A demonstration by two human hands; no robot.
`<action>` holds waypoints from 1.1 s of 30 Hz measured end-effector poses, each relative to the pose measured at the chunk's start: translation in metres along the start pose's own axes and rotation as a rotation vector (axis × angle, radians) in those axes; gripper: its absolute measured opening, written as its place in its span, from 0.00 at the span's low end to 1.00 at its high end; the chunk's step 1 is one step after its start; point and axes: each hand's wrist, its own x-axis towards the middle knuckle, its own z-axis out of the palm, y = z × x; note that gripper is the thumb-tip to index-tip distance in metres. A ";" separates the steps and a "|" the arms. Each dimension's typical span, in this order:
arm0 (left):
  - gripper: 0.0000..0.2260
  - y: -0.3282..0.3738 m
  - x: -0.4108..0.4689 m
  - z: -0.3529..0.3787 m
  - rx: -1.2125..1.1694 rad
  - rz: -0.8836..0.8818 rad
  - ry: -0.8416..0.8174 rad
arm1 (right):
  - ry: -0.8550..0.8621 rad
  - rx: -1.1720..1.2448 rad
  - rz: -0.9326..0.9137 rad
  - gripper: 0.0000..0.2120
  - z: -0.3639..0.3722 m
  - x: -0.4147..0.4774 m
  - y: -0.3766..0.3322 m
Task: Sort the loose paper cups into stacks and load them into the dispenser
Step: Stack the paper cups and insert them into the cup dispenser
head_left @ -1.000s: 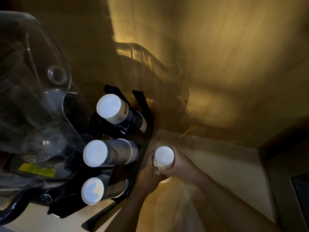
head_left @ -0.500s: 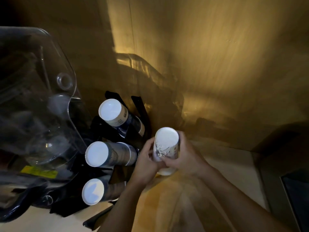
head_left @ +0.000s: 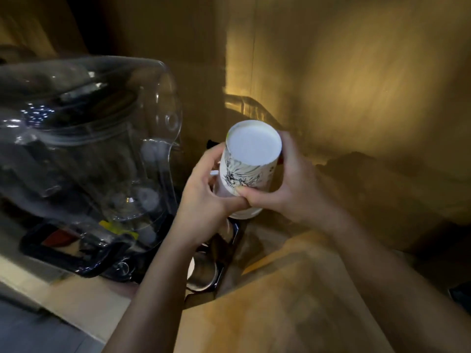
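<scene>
Both hands hold a stack of white paper cups (head_left: 248, 169) with a black ink drawing on the side, upside down so the flat bottom faces me. My left hand (head_left: 206, 197) grips its lower left side. My right hand (head_left: 288, 184) wraps around its right side, thumb across the front. The black cup dispenser (head_left: 221, 250) is mostly hidden behind my left forearm; one loaded stack (head_left: 201, 271) shows its pale end below my wrist.
A large clear plastic cover over a machine with a black base (head_left: 84, 154) fills the left. A wooden wall (head_left: 331, 85) stands close behind. A pale counter edge (head_left: 71, 296) runs along the bottom left.
The cup stack has risen and come closer to me in both hands. The view has shifted right, so the dispenser's stacks are now largely hidden behind my left arm.
</scene>
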 end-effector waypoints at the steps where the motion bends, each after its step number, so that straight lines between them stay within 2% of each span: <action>1: 0.33 0.001 -0.002 -0.009 0.015 0.001 0.021 | -0.001 0.002 -0.019 0.36 0.006 0.004 -0.007; 9: 0.31 -0.014 -0.020 -0.063 0.174 -0.045 0.031 | -0.077 -0.023 -0.054 0.35 0.063 0.010 -0.028; 16: 0.30 -0.032 -0.030 -0.068 0.293 -0.127 0.035 | -0.183 -0.107 0.005 0.38 0.091 0.012 -0.017; 19: 0.36 -0.037 -0.033 -0.062 0.329 -0.084 0.051 | -0.161 -0.131 0.023 0.39 0.093 0.013 -0.013; 24: 0.41 -0.046 -0.035 -0.064 0.406 0.019 0.092 | -0.083 -0.199 -0.089 0.38 0.093 0.012 -0.011; 26: 0.45 -0.049 -0.035 -0.063 0.364 0.002 0.100 | -0.104 -0.270 -0.125 0.38 0.094 0.011 -0.007; 28: 0.43 -0.054 -0.038 -0.063 0.375 0.000 0.090 | -0.150 -0.287 -0.094 0.38 0.096 0.010 -0.001; 31: 0.32 -0.064 -0.043 -0.061 0.658 -0.009 0.050 | -0.291 -0.269 -0.017 0.37 0.101 0.006 0.013; 33: 0.30 -0.073 -0.047 -0.058 0.877 -0.024 0.008 | -0.358 -0.270 -0.016 0.40 0.104 0.001 0.023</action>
